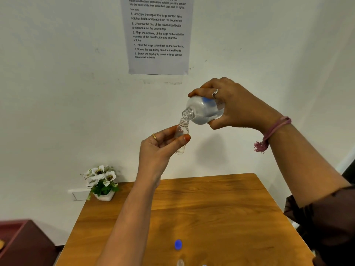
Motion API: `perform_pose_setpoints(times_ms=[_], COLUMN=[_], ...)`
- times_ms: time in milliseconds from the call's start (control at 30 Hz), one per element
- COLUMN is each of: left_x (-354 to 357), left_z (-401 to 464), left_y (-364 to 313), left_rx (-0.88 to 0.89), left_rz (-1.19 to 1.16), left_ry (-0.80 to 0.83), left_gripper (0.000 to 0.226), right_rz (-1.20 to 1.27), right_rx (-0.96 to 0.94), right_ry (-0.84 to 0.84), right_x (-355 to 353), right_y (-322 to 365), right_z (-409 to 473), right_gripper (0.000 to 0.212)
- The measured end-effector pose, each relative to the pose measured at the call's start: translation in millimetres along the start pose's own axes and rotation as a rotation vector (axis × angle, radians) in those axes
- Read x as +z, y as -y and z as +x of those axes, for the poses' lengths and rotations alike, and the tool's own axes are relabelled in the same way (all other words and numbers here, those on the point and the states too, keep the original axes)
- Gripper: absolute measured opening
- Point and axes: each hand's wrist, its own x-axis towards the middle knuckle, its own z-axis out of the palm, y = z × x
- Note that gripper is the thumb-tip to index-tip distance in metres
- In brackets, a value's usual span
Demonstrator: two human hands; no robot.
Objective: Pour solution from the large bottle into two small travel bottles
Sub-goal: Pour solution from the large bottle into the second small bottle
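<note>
My right hand (236,106) grips the large clear bottle (203,111), uncapped and tipped neck-down to the left, clear liquid inside. Its mouth sits just above the open neck of a small clear travel bottle (181,137), which my left hand (157,146) pinches upright between thumb and fingers, high above the table. A little liquid shows in the small bottle's bottom. On the wooden table (221,208) lies a blue cap (178,244). At the bottom edge the top of a second small clear bottle (180,263) peeks into view.
A white pot of artificial flowers (101,182) stands at the table's far left corner. A printed instruction sheet (158,35) hangs on the wall. A dark red cabinet (25,242) sits low at the left.
</note>
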Motion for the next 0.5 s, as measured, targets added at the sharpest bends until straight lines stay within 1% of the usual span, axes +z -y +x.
perform_pose_setpoints(times_ms=[500], left_x=[2.6], left_z=[-1.3], left_y=[2.0], left_rx=[0.005], left_rz=[0.001], left_ry=[0.012], left_gripper=[0.033], right_rz=[-0.009], right_rx=[0.011], right_ry=[0.015], right_x=[-2.3], right_y=[-0.5], right_z=[-2.4], right_gripper=[0.078])
